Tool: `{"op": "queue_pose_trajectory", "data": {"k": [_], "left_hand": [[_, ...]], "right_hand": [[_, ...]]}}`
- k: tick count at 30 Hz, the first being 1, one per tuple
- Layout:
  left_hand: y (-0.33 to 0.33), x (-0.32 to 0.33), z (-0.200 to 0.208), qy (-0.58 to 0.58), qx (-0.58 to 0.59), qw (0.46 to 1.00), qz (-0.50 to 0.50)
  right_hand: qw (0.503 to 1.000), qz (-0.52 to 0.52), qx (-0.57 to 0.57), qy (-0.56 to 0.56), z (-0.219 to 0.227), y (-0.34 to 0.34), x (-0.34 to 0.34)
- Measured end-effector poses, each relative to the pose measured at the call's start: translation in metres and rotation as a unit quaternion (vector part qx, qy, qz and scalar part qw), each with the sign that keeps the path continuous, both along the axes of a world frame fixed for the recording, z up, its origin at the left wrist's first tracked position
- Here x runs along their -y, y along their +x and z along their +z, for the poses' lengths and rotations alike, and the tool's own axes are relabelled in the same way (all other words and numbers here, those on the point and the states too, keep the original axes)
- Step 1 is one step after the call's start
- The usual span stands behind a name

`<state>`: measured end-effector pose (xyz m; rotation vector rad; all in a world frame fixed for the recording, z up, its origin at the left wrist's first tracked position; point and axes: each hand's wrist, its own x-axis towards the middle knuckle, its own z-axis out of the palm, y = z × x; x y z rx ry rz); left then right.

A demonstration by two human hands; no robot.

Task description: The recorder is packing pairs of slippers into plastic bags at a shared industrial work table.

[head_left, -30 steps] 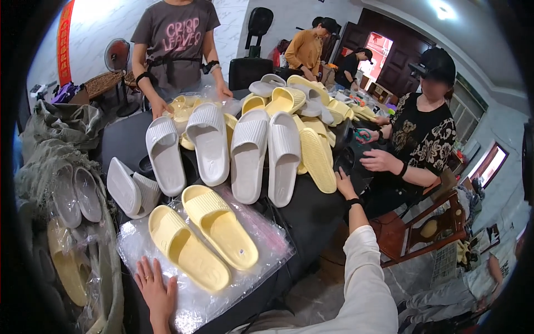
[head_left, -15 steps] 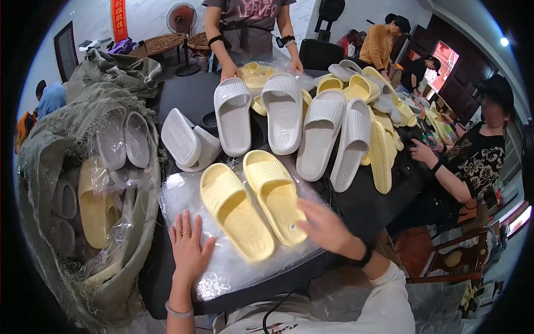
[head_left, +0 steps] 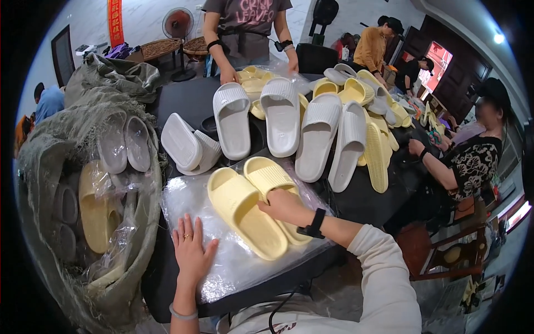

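Two yellow slide slippers lie side by side on a stack of clear plastic bags [head_left: 183, 195] in front of me. Their edges meet, and the left slipper [head_left: 258, 228] partly covers the right slipper [head_left: 267, 171]. My right hand [head_left: 286, 207] reaches over the right one with its fingers curled into the foot opening and its thumb near the left one's edge; the fingertips are hidden. My left hand [head_left: 192, 247] rests flat on the bags with fingers spread, apart from the slippers.
Grey slippers [head_left: 281, 125] and more yellow slippers [head_left: 377, 156] line the far side of the black table. A woven sack [head_left: 146, 222] of bagged slippers stands at left. Across the table a person handles bagged yellow slippers [head_left: 253, 80]; another person [head_left: 473, 161] sits at right.
My right hand has come left and down onto the right slipper, its fingers curling in. Both yellow slippers have shifted and now sit closer together. My left hand stays on the bags.
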<state>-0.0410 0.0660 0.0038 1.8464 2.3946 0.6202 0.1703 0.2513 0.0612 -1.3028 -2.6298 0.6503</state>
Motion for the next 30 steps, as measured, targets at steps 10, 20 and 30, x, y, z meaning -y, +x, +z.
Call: {"op": "queue_pose_trajectory", "data": {"k": [10, 20, 30], "left_hand": [[0.001, -0.001, 0.005, 0.002, 0.022, 1.000, -0.008], [-0.003, 0.003, 0.004, -0.008, 0.006, 1.000, -0.004], [0.002, -0.001, 0.001, -0.006, 0.011, 1.000, -0.013]], "right_hand": [[0.999, -0.035, 0.026, -0.022, 0.005, 0.056, -0.009], [0.924, -0.197, -0.128, 0.303, 0.161, 0.091, -0.095], [0.903, -0.131, -0.406, -0.038, 0.157, 0.084, -0.101]]}}
